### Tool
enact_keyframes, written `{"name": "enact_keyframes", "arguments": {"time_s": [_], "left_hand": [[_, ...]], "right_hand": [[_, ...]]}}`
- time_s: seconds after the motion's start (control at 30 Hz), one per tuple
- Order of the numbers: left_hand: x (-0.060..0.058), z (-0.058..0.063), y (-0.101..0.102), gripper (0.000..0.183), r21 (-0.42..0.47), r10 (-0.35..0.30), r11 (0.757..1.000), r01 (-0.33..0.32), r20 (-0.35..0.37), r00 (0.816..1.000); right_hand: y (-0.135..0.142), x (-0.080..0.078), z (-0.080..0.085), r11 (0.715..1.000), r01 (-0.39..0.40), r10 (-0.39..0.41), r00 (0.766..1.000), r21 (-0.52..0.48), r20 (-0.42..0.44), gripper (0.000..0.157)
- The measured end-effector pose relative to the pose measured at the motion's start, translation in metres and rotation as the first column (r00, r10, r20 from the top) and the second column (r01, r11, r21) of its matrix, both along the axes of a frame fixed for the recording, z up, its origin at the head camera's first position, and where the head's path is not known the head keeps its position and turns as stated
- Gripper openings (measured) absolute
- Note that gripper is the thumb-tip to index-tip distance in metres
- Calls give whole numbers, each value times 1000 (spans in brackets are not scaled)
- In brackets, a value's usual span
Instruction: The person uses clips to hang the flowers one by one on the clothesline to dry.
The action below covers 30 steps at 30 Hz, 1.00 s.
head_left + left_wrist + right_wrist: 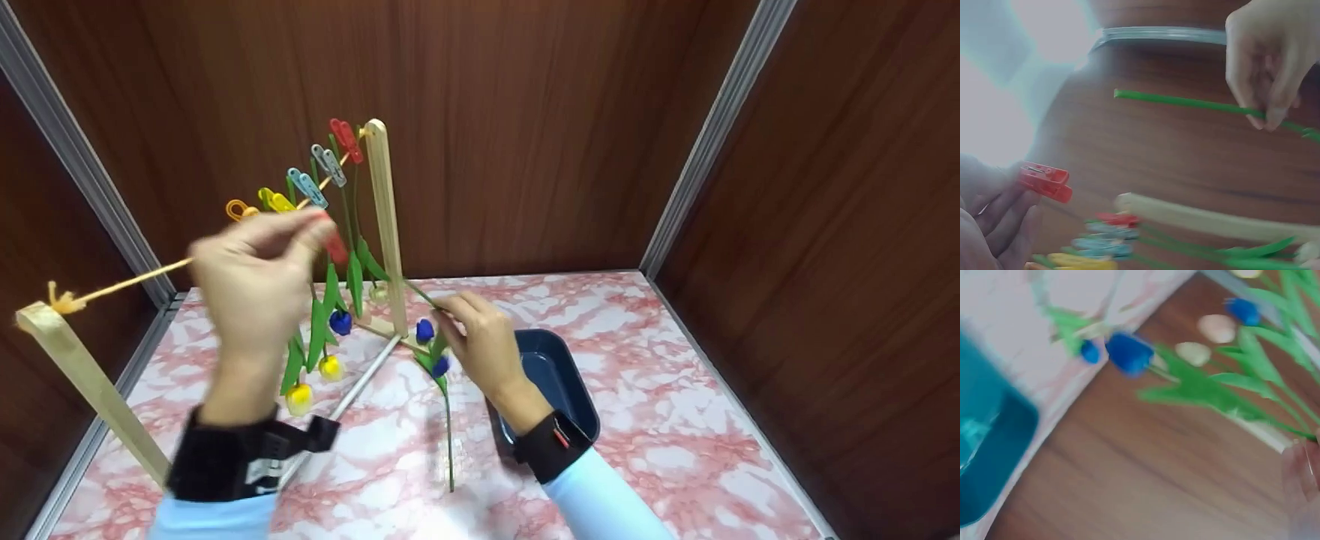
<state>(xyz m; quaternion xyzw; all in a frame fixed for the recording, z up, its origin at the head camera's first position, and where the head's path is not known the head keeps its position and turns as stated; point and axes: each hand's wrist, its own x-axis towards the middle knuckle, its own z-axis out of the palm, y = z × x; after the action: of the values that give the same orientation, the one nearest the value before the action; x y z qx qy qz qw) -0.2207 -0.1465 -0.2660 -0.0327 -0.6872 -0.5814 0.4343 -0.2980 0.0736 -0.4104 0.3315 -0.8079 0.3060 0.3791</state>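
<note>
My left hand (pixel 259 281) pinches a red clothespin (pixel 1045 181) between thumb and fingers, close in front of the string. The clothespin looks closed at its tip in the left wrist view. My right hand (pixel 484 345) pinches the green stem (pixel 1185 102) of an artificial blue tulip (pixel 1129 354), its blossom hanging below the hand. Another blue tulip (pixel 450 450) lies on the table. On the string (pixel 139 280), several tulips hang blossom down from a yellow clothespin (pixel 280 202), a light blue one (pixel 307 187), a grey one (pixel 328 166) and others.
Wooden posts, one at the far end (pixel 386 225) and one near left (pixel 94 390), hold the string, with a white rod (pixel 367 375) low between them. A dark blue tray (pixel 574 375) stands behind my right wrist. Brown panels (pixel 525 135) enclose the marbled table (pixel 660 480).
</note>
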Motion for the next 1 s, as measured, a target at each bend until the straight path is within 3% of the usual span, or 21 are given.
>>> {"name": "enact_keyframes", "arguments": {"time_s": [0.07,0.2,0.37,0.5,0.63,0.73,0.8,1.0], "left_hand": [[6,13,-9,13,13,43,999,-43,-3,999],[14,30,-27,16,39,154,987,-154,2,988],[21,43,-43,19,99,250,962,-254,57,967],[22,50,-48,20,115,272,952,-283,98,957],[19,51,-51,20,74,328,937,-341,148,933],[17,50,-53,24,12,386,918,-397,204,900],[15,49,-53,26,-6,404,911,-413,221,887],[16,48,-53,29,-33,422,903,-429,255,870]], "right_hand": [[-11,4,10,991,-109,116,989,-75,95,12],[-38,9,25,939,-257,309,922,-226,232,17],[-73,17,39,876,-324,444,831,-357,335,20],[-101,26,48,860,-323,478,782,-395,401,20],[-128,32,55,879,-286,446,774,-382,449,19],[-144,34,57,901,-258,409,769,-348,490,19],[-153,35,58,915,-241,383,770,-323,510,19],[-168,35,58,945,-169,293,819,-281,493,16]]}}
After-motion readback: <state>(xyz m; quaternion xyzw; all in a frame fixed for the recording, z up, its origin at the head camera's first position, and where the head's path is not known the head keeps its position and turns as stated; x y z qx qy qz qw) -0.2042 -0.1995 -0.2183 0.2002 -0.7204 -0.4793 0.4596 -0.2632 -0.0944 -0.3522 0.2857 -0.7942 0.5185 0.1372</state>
